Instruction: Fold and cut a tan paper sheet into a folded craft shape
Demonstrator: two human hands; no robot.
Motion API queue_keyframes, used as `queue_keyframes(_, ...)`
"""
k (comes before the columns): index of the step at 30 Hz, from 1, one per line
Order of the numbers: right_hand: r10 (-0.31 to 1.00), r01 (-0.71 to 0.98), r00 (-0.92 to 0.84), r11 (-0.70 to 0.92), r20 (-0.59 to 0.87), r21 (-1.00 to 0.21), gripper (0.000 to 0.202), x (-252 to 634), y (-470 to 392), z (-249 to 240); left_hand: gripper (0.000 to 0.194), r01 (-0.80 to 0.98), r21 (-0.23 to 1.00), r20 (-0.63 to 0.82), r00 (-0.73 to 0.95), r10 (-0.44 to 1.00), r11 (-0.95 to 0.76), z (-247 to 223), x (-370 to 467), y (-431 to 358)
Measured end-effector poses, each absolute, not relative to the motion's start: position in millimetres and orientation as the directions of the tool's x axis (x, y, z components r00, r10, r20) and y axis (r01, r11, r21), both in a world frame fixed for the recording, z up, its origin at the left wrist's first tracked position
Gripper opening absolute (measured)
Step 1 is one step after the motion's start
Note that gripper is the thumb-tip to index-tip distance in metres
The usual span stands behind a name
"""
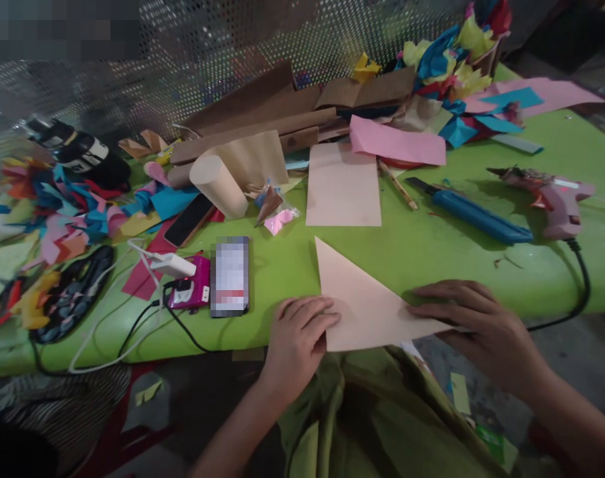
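Observation:
A pale pinkish-beige sheet of paper (pixel 359 309) lies at the front edge of the green table in a triangle shape, its tip pointing away from me. My left hand (pixel 302 332) grips its left edge, fingers curled over the top. At the right corner my right hand (pixel 474 318) holds the paper, with the thumb hidden underneath. Just beyond it lies a flat sheet (pixel 345 189) of the same colour, partly under a pink paper piece (pixel 399 141). A rolled paper tube (pixel 220 186) stands tilted to the left of that sheet.
On the right are a blue utility knife (pixel 481 216), a pencil (pixel 398 184) and a corded glue gun (pixel 556 202). A phone (pixel 231 275), a magenta power adapter (pixel 190 284) and cables are on the left. Paper scraps, cardboard (pixel 262 109) and a black bottle (pixel 90 156) line the back.

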State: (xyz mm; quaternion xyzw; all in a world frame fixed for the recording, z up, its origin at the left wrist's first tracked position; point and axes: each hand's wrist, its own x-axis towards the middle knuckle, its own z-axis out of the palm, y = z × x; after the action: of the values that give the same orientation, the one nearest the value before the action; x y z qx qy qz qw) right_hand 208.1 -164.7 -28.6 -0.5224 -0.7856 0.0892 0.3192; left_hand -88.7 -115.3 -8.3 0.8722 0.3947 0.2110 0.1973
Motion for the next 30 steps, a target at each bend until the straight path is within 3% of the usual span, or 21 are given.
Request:
queue_keyframes(3, 0.905, 0.761, -0.190, 0.381, 0.381, -0.526, 0.018, 205, -163, -25, 0.023, 0.618, 0.560, 0.199, 0.546, 0.814, -0.551, -6, -84, -111)
queue_keyframes(6, 0.910, 0.789, -0.145, 0.344, 0.389, -0.510, 0.017, 199, -160, -24, 0.009, 0.666, 0.530, 0.225, 0.487, 0.844, -0.525, -5, -78, -108)
queue_keyframes(15, 0.900, 0.897, -0.075, 0.249, 0.429, -0.367, 0.018, 185, -161, -37, 0.017, 0.830, 0.275, 0.206, 0.443, 0.873, -0.486, -7, -64, -105)
queue_keyframes(21, 0.913, 0.922, -0.030, 0.183, 0.408, -0.341, 0.020, 182, -162, -43, 0.018, 0.859, 0.235, 0.200, 0.416, 0.887, -0.456, -9, -60, -104)
queue_keyframes(24, 0.914, 0.927, 0.001, 0.151, 0.406, -0.343, 0.019, 181, -162, -45, 0.010, 0.866, 0.241, 0.264, 0.375, 0.889, -0.438, -12, -59, -106)
queue_keyframes(27, 0.916, 0.929, 0.026, 0.126, 0.399, -0.349, 0.018, 180, -162, -46, 0.026, 0.843, 0.199, 0.376, 0.406, 0.833, -0.500, -17, -57, -109)
queue_keyframes(30, 0.913, 0.929, 0.036, 0.119, 0.406, -0.350, 0.017, 178, -162, -47, 0.039, 0.704, 0.177, 0.345, 0.611, 0.713, -0.688, -20, -56, -110)
